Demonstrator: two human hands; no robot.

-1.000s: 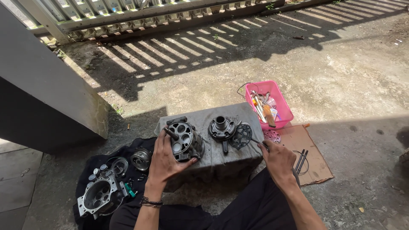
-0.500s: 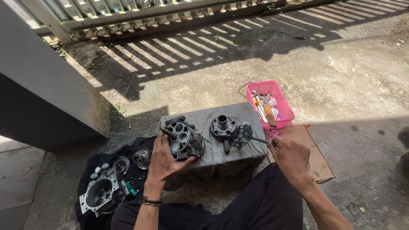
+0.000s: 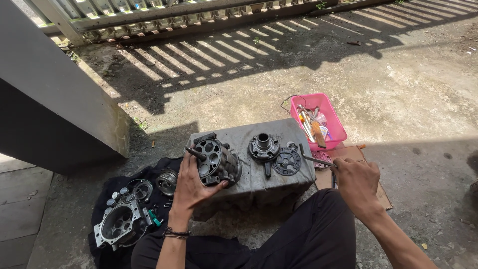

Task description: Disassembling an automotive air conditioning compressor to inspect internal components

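Two bare hands work over a grey block worktop [image 3: 294, 132] at the centre of the frame: the left hand [image 3: 191, 184] is wrapped around a round metal cylinder block [image 3: 216, 162] with bored holes, holding it tilted on the worktop's left part, while the right hand [image 3: 356, 179] at centre right is closed around a thin metal tool [image 3: 313, 159] whose tip points toward a dark toothed plate [image 3: 287, 162] lying flat on the worktop. Just left of that plate rests a flanged hub [image 3: 263, 146]. A pink tray [image 3: 334, 119] of tools stands just beside the worktop's upper right corner. At lower left, a metal housing [image 3: 119, 224] lies on a black cloth [image 3: 107, 184] on the ground
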